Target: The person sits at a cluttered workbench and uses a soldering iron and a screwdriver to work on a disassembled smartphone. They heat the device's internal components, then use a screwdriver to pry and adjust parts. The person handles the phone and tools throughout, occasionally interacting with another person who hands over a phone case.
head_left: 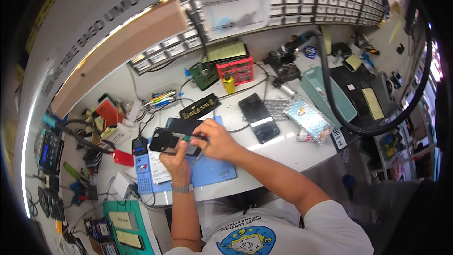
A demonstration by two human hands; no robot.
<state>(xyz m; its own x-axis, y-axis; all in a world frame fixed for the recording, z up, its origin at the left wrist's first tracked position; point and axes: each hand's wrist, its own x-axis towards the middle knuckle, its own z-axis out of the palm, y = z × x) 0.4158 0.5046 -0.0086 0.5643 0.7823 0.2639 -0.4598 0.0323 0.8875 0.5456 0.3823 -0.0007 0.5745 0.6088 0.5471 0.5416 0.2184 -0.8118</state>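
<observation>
Over the blue work mat (pixel 219 170), my left hand (pixel 175 165) grips a black smartphone (pixel 162 140) that looks opened up, with the camera corner at its left end. My thumb lies over the phone's middle, beside a small green spot. My right hand (pixel 216 138) is closed above the phone's right part, its fingers pinching a slim dark tool (pixel 200 136) whose exact kind I cannot make out. A thin metallic strip shows below those fingers. Behind the phone lies a flat dark blue panel (pixel 183 124), partly covered by my hands.
Another dark phone (pixel 259 118) lies right of the mat, beside bubble wrap and a plastic-wrapped packet (pixel 309 115). At the back stand a red drawer box (pixel 236 71) and a yellow bottle (pixel 228 85). A teal tray (pixel 325 89) and a thick black hose (pixel 339 120) occupy the right.
</observation>
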